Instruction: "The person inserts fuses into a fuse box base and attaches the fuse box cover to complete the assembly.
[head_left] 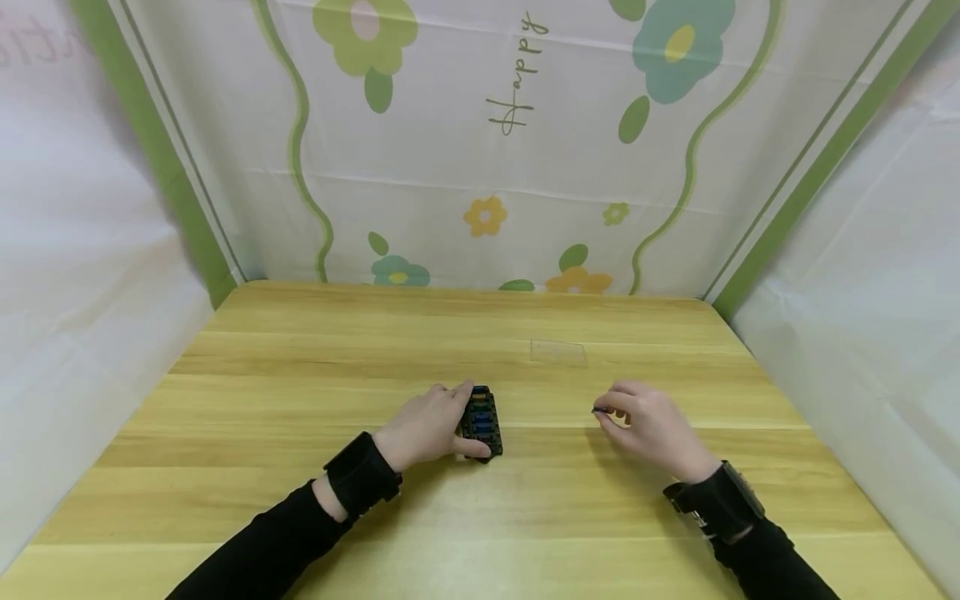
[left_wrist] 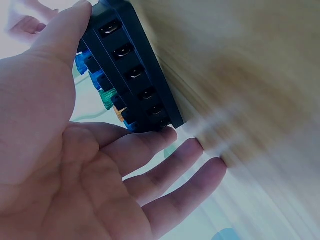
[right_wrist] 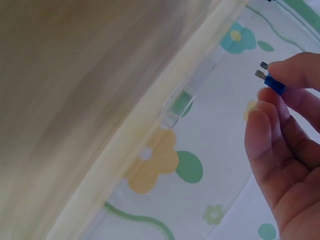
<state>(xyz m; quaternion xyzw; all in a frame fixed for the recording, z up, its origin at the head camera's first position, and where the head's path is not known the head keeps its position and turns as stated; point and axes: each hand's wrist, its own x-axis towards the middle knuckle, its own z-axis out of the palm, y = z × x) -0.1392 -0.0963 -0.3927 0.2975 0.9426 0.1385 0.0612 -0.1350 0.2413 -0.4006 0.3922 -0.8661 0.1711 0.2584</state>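
Observation:
A black fuse box [head_left: 484, 423] with a row of blue, green and orange blade fuses lies on the wooden table. My left hand [head_left: 426, 427] grips it by its two ends, thumb at the near end and fingertips at the far one. Dark terminal slots run along its side in the left wrist view. To the right, above the tabletop, my right hand [head_left: 658, 429] pinches a blue blade fuse [right_wrist: 275, 85] between thumb and forefinger. Its two metal prongs stick out past the fingertips, clear of the fuse box.
A clear plastic cover [head_left: 557, 352] lies on the table [head_left: 337, 333] beyond and between the hands. White cloth with printed flowers [head_left: 484, 215] hangs behind the table and on both sides.

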